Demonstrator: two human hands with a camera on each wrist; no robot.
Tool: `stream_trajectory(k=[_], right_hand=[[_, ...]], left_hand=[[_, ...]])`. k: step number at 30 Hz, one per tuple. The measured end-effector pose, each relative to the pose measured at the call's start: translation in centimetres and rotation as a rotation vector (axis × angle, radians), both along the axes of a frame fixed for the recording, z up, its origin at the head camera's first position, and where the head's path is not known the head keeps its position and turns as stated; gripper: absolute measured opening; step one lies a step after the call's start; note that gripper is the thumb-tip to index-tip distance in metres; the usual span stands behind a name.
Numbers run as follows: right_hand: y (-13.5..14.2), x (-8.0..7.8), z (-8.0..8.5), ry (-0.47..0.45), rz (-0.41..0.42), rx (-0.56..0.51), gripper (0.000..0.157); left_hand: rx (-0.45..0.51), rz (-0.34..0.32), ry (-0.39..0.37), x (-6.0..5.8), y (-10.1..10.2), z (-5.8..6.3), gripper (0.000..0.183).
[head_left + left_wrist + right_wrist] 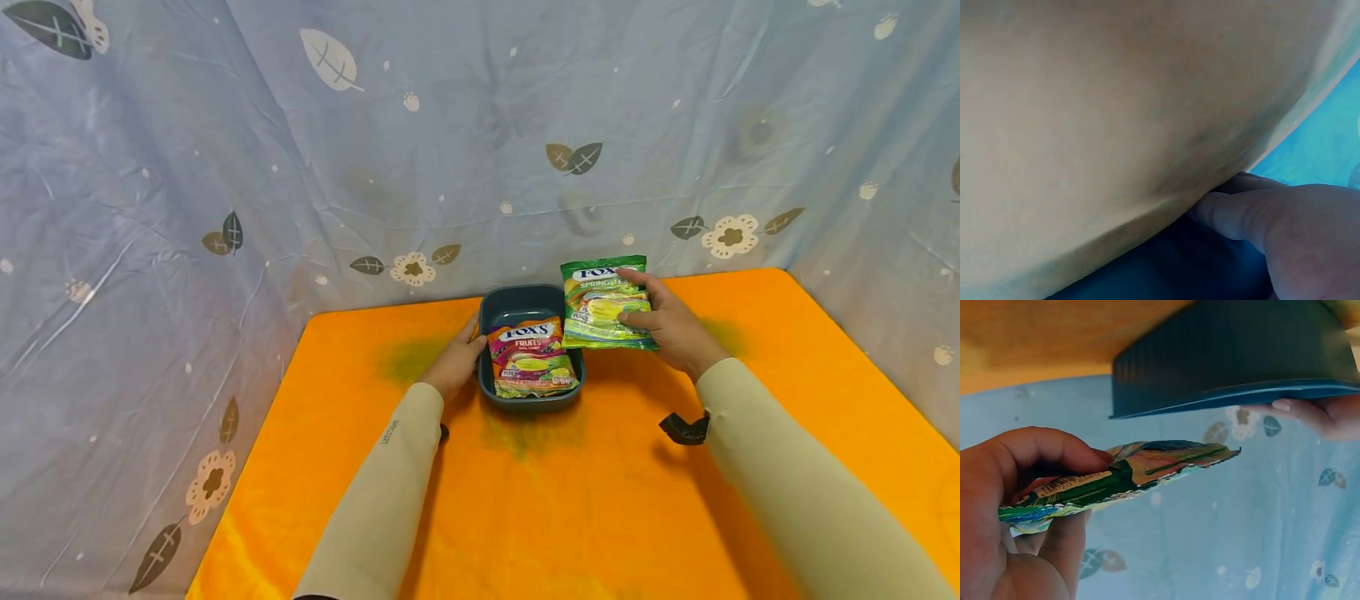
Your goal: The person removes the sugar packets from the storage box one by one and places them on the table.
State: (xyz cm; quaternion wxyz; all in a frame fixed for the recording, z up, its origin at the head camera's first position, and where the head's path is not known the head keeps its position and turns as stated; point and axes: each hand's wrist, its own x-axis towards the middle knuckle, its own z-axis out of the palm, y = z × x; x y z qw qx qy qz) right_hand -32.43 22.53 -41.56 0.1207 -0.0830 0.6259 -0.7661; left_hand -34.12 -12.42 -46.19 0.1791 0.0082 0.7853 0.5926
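Note:
A dark blue-grey plastic container (516,406) stands on the table, with an orange and magenta FOX'S Fruits candy bag (531,360) lying inside it. My left hand (455,364) holds the container's left wall at the rim; in the left wrist view only part of that hand (1310,237) shows. Just right of the container, my right hand (675,329) pinches a green FOX'S candy bag (603,312) between thumb and fingers. The green bag's lower left corner overlaps the container's right rim in the head view. From the right wrist, the green bag (1116,478) appears edge-on, apart from the container (1235,356).
An orange cloth (585,517) covers the table. Behind it and at both sides hangs a pale blue curtain (465,167) printed with leaves and flowers. A black strap piece (684,429) sticks out from the right sleeve.

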Motion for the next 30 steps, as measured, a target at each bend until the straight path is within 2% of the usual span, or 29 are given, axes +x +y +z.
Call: stream_trajectory(k=[7, 14, 20, 30], right_hand=[[0.7, 0.0, 0.7, -0.025, -0.005, 0.052, 0.070], [2.2, -1.2, -0.9, -0.039, -0.046, 0.116, 0.071], [3.2, -2.0, -2.6, 0.007, -0.077, 0.281, 0.072], [4.0, -2.2, -4.3, 0.069, -0.029, 0.550, 0.075]], left_hand=[[-0.002, 0.016, 0.015, -0.2, -0.2, -0.1, 0.052], [-0.017, 0.015, 0.007, -0.3, -0.3, -0.2, 0.054], [-0.036, 0.010, 0.034, -0.2, -0.3, -0.3, 0.053], [-0.018, 0.020, 0.020, 0.0, 0.0, -0.1, 0.053]])
